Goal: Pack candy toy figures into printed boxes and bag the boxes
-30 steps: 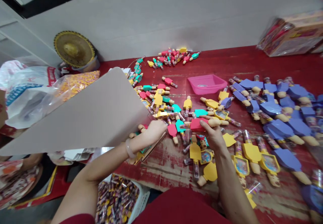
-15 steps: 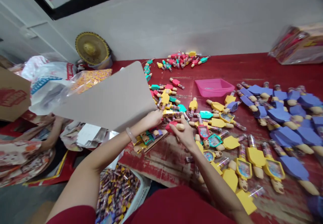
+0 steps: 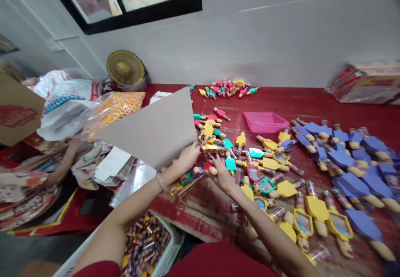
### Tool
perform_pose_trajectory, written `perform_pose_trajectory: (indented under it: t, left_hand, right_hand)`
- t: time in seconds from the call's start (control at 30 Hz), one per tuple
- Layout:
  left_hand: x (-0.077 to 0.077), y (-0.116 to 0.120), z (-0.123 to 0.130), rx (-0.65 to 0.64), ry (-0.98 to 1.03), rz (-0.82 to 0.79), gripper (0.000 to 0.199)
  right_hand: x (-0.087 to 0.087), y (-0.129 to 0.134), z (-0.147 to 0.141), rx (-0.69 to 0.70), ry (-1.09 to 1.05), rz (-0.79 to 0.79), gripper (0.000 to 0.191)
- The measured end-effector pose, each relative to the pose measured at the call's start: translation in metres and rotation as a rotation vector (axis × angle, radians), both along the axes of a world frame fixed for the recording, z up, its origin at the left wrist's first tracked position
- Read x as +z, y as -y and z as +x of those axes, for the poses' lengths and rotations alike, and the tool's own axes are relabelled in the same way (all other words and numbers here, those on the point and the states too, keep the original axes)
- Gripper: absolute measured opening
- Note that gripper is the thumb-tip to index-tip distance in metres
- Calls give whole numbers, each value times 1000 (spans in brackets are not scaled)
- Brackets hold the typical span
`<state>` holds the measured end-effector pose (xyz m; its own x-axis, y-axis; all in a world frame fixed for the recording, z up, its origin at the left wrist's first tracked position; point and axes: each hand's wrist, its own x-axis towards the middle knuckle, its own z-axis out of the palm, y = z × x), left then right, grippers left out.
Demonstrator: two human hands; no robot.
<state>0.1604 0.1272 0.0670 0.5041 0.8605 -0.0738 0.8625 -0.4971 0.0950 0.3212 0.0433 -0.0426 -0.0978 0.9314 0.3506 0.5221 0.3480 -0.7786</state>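
My right hand (image 3: 221,176) is closed around a red paddle-shaped toy, whose beige knob (image 3: 213,170) sticks out by the thumb. Against the grey cardboard flap (image 3: 153,131) of an open box, my left hand (image 3: 187,158) has its fingers curled; what they grip is hidden. A yellow toy (image 3: 211,148) with a clear tube lies just beyond both hands. Under my left wrist, several coloured toys (image 3: 185,179) sit in the box, mostly covered by the flap and arm. Just right of my right hand lies a teal toy (image 3: 231,163).
Yellow toys (image 3: 286,188) and purple toys (image 3: 346,151) cover the table's right side. A pink tray (image 3: 265,123) stands behind them. Below my left arm is a white crate (image 3: 170,243) full of small tubes. At left, another person's arm (image 3: 64,164) reaches near plastic bags (image 3: 73,98).
The view has tilted up slightly, so the table appears lower. My right hand has drawn a little left, towards my left hand, with the red toy. A teal toy now shows beside it.
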Motion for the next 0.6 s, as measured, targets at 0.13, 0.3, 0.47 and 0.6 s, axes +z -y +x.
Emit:
perform_pose_trajectory:
  t: [0.13,0.3,0.47,0.6]
  left_hand:
    - [-2,1,-5,-25,68,-15,35]
    - [-9,65,-48,151,623,419,29]
    - [-48,107,-81,875,1122,544,54]
    - [-76,90,-87,929,1277,70,40]
  right_hand:
    - [2,-11,-7,-57,2,21,35]
    - [1,-13,-16,-164,62,-38,40]
    - [3,-25,-32,-243,219,-62,43]
    - [-6,-9,-22,-183,160,-15,44]
